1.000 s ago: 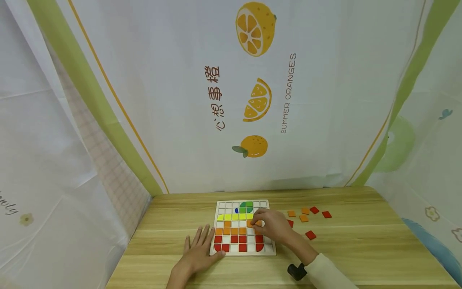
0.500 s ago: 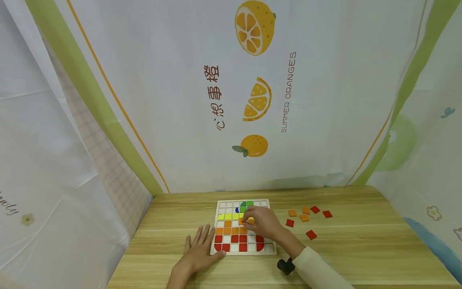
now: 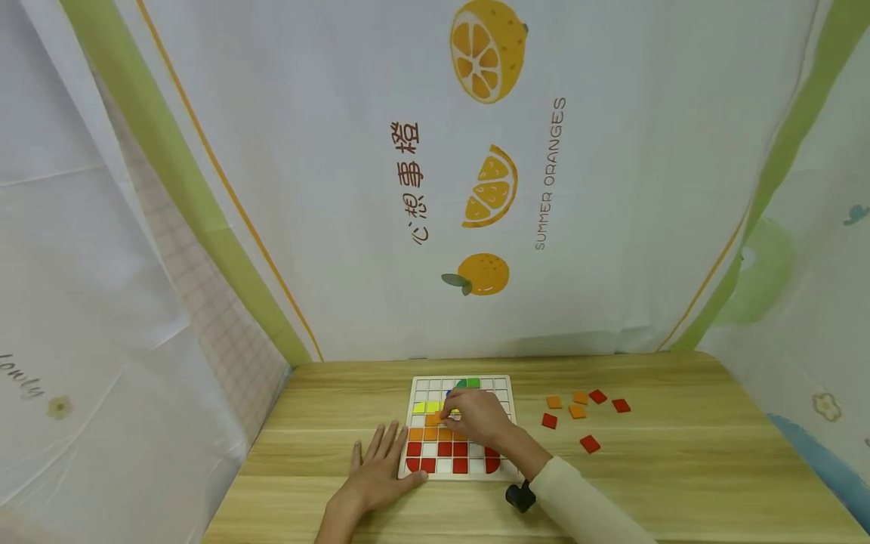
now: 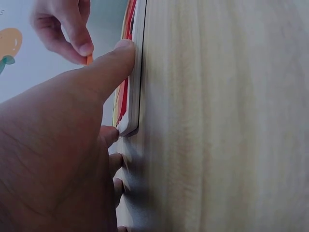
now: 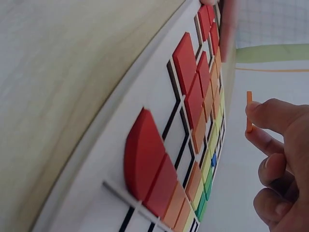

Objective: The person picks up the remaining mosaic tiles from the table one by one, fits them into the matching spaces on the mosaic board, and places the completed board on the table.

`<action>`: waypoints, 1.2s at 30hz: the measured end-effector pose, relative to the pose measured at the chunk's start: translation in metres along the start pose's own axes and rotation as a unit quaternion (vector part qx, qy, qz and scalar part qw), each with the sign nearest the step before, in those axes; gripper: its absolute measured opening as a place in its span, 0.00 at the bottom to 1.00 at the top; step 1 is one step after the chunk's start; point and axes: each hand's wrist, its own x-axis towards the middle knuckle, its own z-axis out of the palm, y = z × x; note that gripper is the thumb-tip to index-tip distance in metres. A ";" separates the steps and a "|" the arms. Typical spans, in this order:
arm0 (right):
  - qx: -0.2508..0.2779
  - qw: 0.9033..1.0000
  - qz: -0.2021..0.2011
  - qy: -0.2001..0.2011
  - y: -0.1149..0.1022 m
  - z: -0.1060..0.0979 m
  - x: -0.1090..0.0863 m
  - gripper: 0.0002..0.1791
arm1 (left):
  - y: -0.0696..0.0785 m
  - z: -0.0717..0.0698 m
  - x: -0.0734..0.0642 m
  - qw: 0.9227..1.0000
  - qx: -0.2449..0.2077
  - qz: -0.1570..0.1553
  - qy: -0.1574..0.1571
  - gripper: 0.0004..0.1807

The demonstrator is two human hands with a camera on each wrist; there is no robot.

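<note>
A white grid board [image 3: 443, 477] with red, orange, yellow, green and blue tiles set in its cells lies on the table. My left hand [image 3: 372, 476] rests beside its left edge, fingers spread and thumb on the near left corner; in the left wrist view the thumb [image 4: 113, 65] lies across the rim. Over the board, my right hand [image 3: 481, 419] pinches an orange square tile [image 5: 249, 111] between thumb and fingertips. The tile stands on edge in the right wrist view, apart from the board's surface. The right hand hides some yellow and orange cells in the head view.
Right of the board lie several loose tiles, among them an orange tile [image 3: 578, 412] and a red tile [image 3: 590, 444]. A black device [image 3: 520, 497] sits at the right wrist. A white curtain [image 3: 353, 287] with printed oranges hangs behind the wooden table [image 3: 673, 468].
My right hand has moved left across the board with the orange tile, from the right-hand columns to the left-hand ones. The left hand has stayed at the board's edge.
</note>
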 end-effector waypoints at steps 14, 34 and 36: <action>-0.015 0.999 0.014 -0.033 -0.012 0.018 0.023 0.04 | 0.012 -0.012 -0.005 1.000 -0.012 -0.013 -0.006 0.56; -0.056 0.995 0.013 -0.087 -0.027 0.039 0.031 0.07 | 0.012 -0.010 -0.006 1.000 -0.013 -0.007 -0.003 0.56; -0.065 0.994 0.005 -0.091 -0.028 0.040 0.032 0.07 | 0.011 -0.009 -0.005 1.000 -0.018 -0.006 0.000 0.55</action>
